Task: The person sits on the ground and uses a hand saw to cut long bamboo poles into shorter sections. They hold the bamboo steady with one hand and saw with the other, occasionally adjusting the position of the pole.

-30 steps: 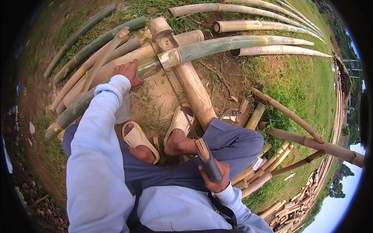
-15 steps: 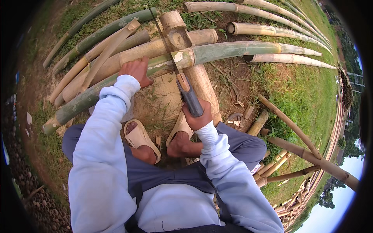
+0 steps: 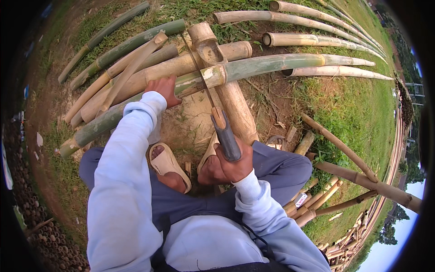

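A long green bamboo pole (image 3: pixel 272 65) lies across in front of me, crossing a thick pale post (image 3: pixel 236 113) with a notched upper end. My left hand (image 3: pixel 164 89) presses down on the pole left of the post, its fingers curled over it. My right hand (image 3: pixel 238 162) is closed around the dark grey handle of a hand saw (image 3: pixel 226 138), low between my knees. The saw's thin blade slants up and away across the pole, just left of a pale patch by a node. Whether the teeth are inside a cut is too small to tell.
Behind the pole rests a thick tan bamboo log (image 3: pixel 136 86), with a split length (image 3: pixel 131 72) leaning over it. More bamboo poles (image 3: pixel 312 40) lie at the far right. A bamboo frame (image 3: pixel 362 179) stands at the right, and cut pieces (image 3: pixel 54 245) are heaped at the lower left.
My right hand has drawn the saw back toward my body, so its handle sits lower and slightly further right. My left hand stays on the pole. The view has shifted slightly.
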A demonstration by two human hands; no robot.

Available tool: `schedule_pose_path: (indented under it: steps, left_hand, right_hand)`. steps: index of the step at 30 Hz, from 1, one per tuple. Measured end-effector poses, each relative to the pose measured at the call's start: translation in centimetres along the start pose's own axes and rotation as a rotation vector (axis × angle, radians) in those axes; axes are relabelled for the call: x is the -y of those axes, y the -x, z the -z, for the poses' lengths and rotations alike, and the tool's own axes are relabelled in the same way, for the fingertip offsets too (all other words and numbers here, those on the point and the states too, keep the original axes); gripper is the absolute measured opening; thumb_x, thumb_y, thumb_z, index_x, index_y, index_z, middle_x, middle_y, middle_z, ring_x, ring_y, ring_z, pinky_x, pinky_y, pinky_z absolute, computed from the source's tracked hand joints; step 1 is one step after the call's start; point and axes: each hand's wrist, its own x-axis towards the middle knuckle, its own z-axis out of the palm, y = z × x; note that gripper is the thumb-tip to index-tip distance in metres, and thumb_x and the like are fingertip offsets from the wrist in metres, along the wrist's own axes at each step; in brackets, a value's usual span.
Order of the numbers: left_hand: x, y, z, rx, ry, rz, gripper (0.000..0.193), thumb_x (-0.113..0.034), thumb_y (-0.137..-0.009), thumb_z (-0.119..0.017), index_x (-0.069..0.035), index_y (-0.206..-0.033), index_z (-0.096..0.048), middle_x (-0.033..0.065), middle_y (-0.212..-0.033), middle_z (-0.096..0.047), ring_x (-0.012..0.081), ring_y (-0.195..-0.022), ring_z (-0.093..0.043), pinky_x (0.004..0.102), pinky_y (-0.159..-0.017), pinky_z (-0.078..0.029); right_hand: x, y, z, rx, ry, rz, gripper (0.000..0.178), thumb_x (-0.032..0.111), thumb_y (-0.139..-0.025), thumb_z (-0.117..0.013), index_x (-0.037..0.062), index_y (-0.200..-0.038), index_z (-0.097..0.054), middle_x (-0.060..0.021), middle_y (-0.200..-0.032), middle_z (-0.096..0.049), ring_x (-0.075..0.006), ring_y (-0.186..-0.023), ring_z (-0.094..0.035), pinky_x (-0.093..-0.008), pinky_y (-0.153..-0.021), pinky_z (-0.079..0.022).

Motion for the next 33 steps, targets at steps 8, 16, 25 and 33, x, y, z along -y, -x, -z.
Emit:
schedule_pose_path:
  steps: [8,16,25,33]
  left_hand:
    - [0.4,-0.5,1.4,0.068,0.0,-0.015,0.069,-0.041,-0.073,-0.083,0.0,-0.123,-0.058,0.0243,-0.111,-0.072,0.0409,-0.108,-0.069,0.0488,-0.099,-0.053]
    - [0.7,0.3,-0.1,0.079,0.023,0.005,0.065,-0.041,-0.075,-0.084,-0.001,-0.12,-0.058,0.022,-0.108,-0.073,0.0389,-0.106,-0.07,0.048,-0.097,-0.054]
    - [0.0,-0.3,1.2,0.027,0.022,-0.03,0.064,-0.041,-0.075,-0.083,-0.001,-0.119,-0.059,0.0223,-0.108,-0.073,0.0386,-0.106,-0.07,0.0485,-0.096,-0.054]
    - [0.5,-0.5,1.3,0.048,-0.005,-0.003,0.065,-0.04,-0.074,-0.082,-0.002,-0.122,-0.059,0.023,-0.109,-0.073,0.041,-0.106,-0.07,0.0487,-0.098,-0.053]
  right_hand:
    - [3.3,13.6,7.3,0.081,0.133,-0.14,0.017,-0.001,-0.082,-0.075,0.001,-0.098,-0.071,-0.0156,-0.073,-0.065,-0.0303,-0.062,-0.069,-0.0351,-0.06,-0.052]
    - [0.0,7.0,5.7,0.085,0.102,0.0,0.019,0.002,-0.085,-0.072,-0.0028,-0.103,-0.071,-0.0134,-0.071,-0.065,-0.0206,-0.056,-0.06,-0.0318,-0.059,-0.049]
    - [-5.4,-7.5,-3.1,0.019,-0.066,0.075,0.012,0.008,-0.085,-0.072,-0.0005,-0.091,-0.065,-0.0147,-0.07,-0.062,-0.0235,-0.061,-0.061,-0.0368,-0.064,-0.05]
    - [0.6,11.4,6.9,0.096,0.116,-0.105,0.021,-0.002,-0.081,-0.073,0.0003,-0.102,-0.071,-0.0175,-0.08,-0.07,-0.0349,-0.072,-0.073,-0.0349,-0.066,-0.055]
